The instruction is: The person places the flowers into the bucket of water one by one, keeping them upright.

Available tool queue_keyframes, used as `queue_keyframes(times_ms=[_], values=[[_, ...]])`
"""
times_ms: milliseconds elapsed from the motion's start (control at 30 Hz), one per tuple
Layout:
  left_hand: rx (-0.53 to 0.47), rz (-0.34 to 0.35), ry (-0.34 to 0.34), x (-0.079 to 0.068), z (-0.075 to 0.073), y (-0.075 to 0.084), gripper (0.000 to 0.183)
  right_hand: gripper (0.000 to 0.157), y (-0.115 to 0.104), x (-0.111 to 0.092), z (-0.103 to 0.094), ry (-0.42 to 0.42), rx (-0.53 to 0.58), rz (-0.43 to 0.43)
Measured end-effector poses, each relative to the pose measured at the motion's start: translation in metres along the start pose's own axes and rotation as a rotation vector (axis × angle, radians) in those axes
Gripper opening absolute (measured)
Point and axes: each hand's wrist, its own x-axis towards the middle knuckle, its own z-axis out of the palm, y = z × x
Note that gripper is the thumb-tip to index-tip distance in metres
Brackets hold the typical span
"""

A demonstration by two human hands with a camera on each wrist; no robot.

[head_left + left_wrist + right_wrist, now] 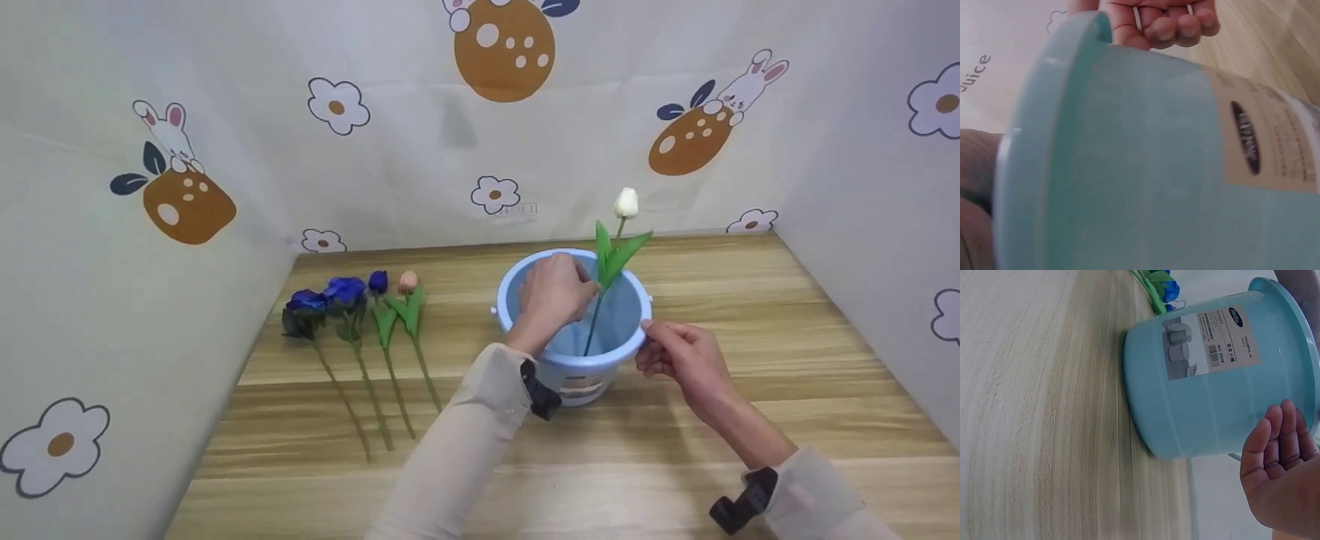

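Note:
A light blue bucket [574, 361] stands upright on the wooden table. Inside it leans a white tulip [626, 203] with green leaves, its bloom above the rim and its stem reaching down into the bucket. My left hand [556, 294] is over the bucket's opening and pinches the tulip's stem just below the leaves; some of its fingertips are hidden. At the bucket's right side, my right hand [686, 360] holds the rim between thumb and curled fingers. The right wrist view shows those fingers [1275, 444] against the bucket's outer wall, under the rim.
Left of the bucket, two blue roses [345, 292], a dark blue tulip [378, 283] and a pink tulip [408, 283] lie side by side, stems toward me. Patterned cloth walls [405, 165] surround the table [675, 480] at the back and sides.

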Motion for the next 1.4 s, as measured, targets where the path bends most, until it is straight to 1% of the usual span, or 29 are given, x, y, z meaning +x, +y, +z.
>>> queue_keyframes(times_ms=[167,300,400,567,700,900,1100,1200,1333,1400], values=[[0.019,0.021,0.082,-0.003,-0.017,-0.006,0.015,0.035,0.001,-0.001,-0.001,0.011,0.014,0.009],[-0.012,0.007,0.116,-0.005,-0.029,-0.015,0.018,0.036,0.002,-0.001,0.001,0.007,0.026,0.001],[-0.059,-0.018,0.120,-0.006,-0.037,-0.024,0.020,0.037,0.002,-0.001,0.002,-0.002,0.024,0.001],[-0.128,-0.054,0.115,-0.006,-0.050,-0.033,0.021,0.036,0.001,-0.001,0.001,-0.005,0.015,0.008],[-0.163,-0.078,0.112,-0.005,-0.062,-0.040,0.022,0.036,0.000,0.000,0.000,-0.006,0.014,0.012],[-0.204,-0.109,0.144,-0.006,-0.078,-0.058,0.021,0.035,0.000,0.001,0.000,-0.012,0.000,0.020],[-0.238,-0.099,0.164,-0.005,-0.084,-0.074,0.019,0.035,0.000,0.000,-0.002,-0.004,-0.009,0.014],[-0.249,-0.088,0.188,-0.005,-0.085,-0.082,0.018,0.035,0.001,0.000,-0.001,-0.002,0.002,0.014],[-0.221,-0.094,0.217,-0.007,-0.087,-0.091,0.018,0.035,0.001,0.001,0.000,-0.010,0.008,0.013],[-0.209,-0.105,0.220,-0.007,-0.089,-0.096,0.019,0.035,0.000,0.001,0.001,-0.012,0.003,0.010]])
